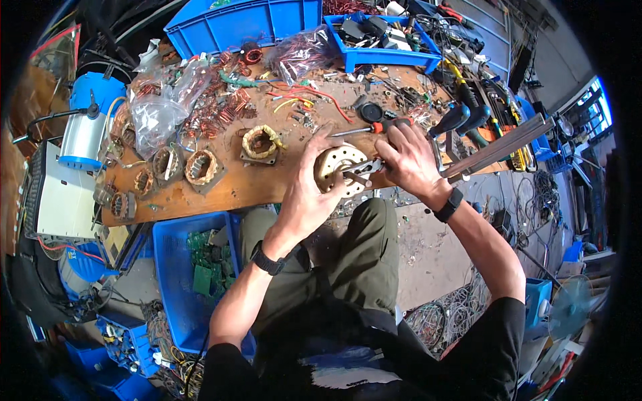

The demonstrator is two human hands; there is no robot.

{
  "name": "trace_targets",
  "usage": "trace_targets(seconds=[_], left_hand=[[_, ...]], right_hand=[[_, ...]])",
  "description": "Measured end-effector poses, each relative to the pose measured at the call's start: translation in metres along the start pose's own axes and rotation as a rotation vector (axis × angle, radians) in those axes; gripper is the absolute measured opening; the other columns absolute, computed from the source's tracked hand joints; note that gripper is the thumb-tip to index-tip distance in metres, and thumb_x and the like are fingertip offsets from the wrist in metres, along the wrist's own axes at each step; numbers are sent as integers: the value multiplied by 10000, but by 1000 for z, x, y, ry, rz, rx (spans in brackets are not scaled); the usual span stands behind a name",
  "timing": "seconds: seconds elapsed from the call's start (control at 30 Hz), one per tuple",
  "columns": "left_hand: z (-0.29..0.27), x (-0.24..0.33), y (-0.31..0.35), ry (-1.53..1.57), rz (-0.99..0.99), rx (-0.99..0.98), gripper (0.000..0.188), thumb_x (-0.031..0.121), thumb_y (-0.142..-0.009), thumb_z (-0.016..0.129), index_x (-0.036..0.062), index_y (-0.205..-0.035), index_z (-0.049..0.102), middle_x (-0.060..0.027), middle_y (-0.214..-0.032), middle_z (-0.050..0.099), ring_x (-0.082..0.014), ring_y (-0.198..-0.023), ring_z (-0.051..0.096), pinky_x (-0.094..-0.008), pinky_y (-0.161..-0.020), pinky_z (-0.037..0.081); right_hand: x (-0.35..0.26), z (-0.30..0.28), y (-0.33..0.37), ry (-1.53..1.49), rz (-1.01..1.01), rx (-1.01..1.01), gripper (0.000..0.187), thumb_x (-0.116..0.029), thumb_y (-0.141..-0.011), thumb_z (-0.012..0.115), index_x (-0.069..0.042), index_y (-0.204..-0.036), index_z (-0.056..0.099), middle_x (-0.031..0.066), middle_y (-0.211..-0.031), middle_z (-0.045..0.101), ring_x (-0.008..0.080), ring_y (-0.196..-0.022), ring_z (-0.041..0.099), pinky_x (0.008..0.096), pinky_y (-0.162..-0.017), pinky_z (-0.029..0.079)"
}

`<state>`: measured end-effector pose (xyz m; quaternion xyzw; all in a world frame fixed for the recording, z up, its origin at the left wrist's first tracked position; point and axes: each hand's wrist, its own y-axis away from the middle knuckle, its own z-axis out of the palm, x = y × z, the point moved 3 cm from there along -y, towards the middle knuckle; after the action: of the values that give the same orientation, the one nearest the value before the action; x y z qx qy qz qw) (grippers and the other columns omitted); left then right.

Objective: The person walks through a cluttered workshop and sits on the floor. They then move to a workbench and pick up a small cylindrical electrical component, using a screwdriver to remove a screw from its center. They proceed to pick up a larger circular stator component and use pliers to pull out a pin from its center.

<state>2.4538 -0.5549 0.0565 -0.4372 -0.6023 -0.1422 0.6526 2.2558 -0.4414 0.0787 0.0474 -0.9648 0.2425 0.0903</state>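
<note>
My left hand [315, 175] is closed around the left side of a round cream-coloured metal disc [329, 162] with holes around its rim. A short shaft [359, 179] sticks out from the disc's middle. In my closed right hand [408, 160] is a silver metal hand tool [364, 167]; its jaw end lies against the centre of the disc by the shaft. Fingers hide its grip, so its exact kind cannot be told. Just behind the right hand a screwdriver [378, 127] with a red and black handle lies on the wooden table [221, 195].
Motor stators [261, 144] stand along the table's left part, near copper wire scraps [217, 117] and plastic bags [157, 117]. Pliers [461, 110] and long metal bars [498, 147] lie at right. Blue bins [247, 30] stand behind; another blue crate [175, 294] holds circuit boards below.
</note>
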Motion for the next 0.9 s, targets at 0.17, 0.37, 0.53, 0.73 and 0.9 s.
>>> trace_targets(seconds=[0.17,0.37,0.53,0.73,0.9], left_hand=[[4,-4,-1,-87,51,34,824,-62,-849,727,29,-1586,370,-140,-1342,643,-269,-1252,634,-404,-1092,509],[8,-4,3,-193,6,64,762,-110,-844,710,-22,-1535,402,-152,-1402,598,-252,-1346,564,-396,-1198,413],[9,0,0,-193,-6,52,724,-116,-879,706,-18,-1534,414,-138,-1407,589,-244,-1342,563,-385,-1194,415],[11,3,0,-85,-52,67,729,-182,-836,599,-28,-1522,405,-133,-1399,591,-246,-1364,551,-382,-1203,408],[-26,-2,3,78,-132,158,534,-72,-899,538,-19,-1431,529,-119,-1440,601,-212,-1342,562,-347,-1133,448]], right_hand=[[0,-6,0,-29,18,-40,231,-279,-835,698,-154,-991,582,102,-995,568,299,-975,582,431,-825,459],[2,0,3,-59,24,-20,150,-215,-873,636,-149,-1003,599,98,-971,565,292,-959,587,429,-817,468],[2,0,7,-41,10,20,165,-208,-884,603,-163,-1043,598,88,-954,560,274,-945,582,408,-815,465],[3,-2,7,-49,-4,68,100,-221,-916,578,-159,-991,554,74,-911,561,257,-919,584,386,-797,450],[0,-2,7,-88,-3,113,108,-214,-900,596,-144,-969,552,73,-903,563,247,-911,588,379,-832,465]])
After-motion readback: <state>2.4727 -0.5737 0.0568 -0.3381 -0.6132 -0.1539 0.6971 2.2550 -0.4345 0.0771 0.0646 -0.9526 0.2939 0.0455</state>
